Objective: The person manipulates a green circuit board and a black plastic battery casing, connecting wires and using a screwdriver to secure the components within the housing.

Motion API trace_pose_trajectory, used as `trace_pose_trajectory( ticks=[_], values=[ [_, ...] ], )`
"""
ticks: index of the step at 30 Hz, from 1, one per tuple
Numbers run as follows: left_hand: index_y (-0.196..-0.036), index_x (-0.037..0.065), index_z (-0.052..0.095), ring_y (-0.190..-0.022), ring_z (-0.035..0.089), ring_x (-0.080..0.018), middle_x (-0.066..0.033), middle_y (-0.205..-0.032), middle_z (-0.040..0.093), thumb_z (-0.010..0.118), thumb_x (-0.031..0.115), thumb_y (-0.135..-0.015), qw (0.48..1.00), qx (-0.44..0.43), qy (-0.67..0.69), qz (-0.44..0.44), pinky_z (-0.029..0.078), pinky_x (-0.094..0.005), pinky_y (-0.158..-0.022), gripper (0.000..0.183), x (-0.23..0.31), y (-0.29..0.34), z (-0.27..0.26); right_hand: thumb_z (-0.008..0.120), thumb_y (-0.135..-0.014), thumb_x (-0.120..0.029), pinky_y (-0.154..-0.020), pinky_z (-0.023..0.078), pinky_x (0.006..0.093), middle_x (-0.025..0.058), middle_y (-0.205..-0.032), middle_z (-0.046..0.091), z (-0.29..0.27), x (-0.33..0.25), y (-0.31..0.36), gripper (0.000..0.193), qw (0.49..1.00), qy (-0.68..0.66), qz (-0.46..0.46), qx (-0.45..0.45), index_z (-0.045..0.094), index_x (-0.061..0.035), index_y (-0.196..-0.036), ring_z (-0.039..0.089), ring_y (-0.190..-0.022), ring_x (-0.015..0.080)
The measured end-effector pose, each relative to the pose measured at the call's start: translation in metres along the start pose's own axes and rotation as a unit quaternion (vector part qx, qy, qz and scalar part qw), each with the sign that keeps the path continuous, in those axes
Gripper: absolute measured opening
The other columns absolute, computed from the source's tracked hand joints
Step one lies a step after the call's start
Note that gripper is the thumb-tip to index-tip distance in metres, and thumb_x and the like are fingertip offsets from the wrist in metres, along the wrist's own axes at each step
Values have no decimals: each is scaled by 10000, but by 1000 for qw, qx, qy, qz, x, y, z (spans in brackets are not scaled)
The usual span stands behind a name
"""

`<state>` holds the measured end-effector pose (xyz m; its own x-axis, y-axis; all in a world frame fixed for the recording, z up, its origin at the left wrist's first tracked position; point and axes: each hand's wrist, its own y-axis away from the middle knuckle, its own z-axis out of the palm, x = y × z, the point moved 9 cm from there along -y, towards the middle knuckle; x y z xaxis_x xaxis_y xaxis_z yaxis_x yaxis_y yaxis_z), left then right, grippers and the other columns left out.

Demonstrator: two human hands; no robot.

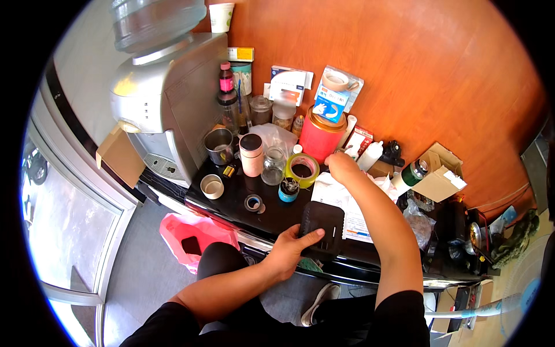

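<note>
My left hand grips a flat black rectangular plastic piece with a notched edge, thumb on top, above the counter's front edge. My right hand reaches to the back of the counter, beside the red canister. Its fingers are mostly hidden, and I cannot tell whether they hold anything. Left of it lies a roll of yellow-green tape, with a small blue tin in front. White papers lie beneath my right forearm. Near that hand is a white squeeze bottle.
A water dispenser stands at the left. A pink tumbler, a glass jar and a metal cup crowd the black counter. At the right are a cardboard box and a fan. A pink bag is below the counter.
</note>
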<state>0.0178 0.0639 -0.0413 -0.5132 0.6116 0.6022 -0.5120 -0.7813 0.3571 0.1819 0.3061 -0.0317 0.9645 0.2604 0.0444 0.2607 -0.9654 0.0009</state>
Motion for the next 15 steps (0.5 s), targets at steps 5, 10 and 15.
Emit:
trace_pose_trajectory(
  ticks=[5,10,15],
  values=[
    [-1234,17,577,-1013,673,-173,-72,-1131,689,740,158,-933,999,-32,25,35,550,-346,-911,370,20,2,-2,554,-865,-73,-831,554,468,180,-992,703,27,-18,3,235,994,35,-100,-13,752,-83,-991,692,-945,367],
    [-1283,22,561,-1075,660,-178,-79,-1184,680,743,173,-932,996,-64,37,42,547,-369,-947,424,27,6,3,544,-893,-96,-861,549,452,143,-1069,653,26,-27,13,189,983,80,-167,-14,700,-54,-991,666,-996,344],
    [-1329,22,536,-1122,642,-179,-76,-1220,672,751,151,-921,992,-106,26,59,520,-372,-1000,480,29,3,8,499,-923,-64,-831,522,509,216,-1028,656,-13,-3,22,145,985,-51,-122,107,515,-11,-1057,660,-963,400]
  ],
)
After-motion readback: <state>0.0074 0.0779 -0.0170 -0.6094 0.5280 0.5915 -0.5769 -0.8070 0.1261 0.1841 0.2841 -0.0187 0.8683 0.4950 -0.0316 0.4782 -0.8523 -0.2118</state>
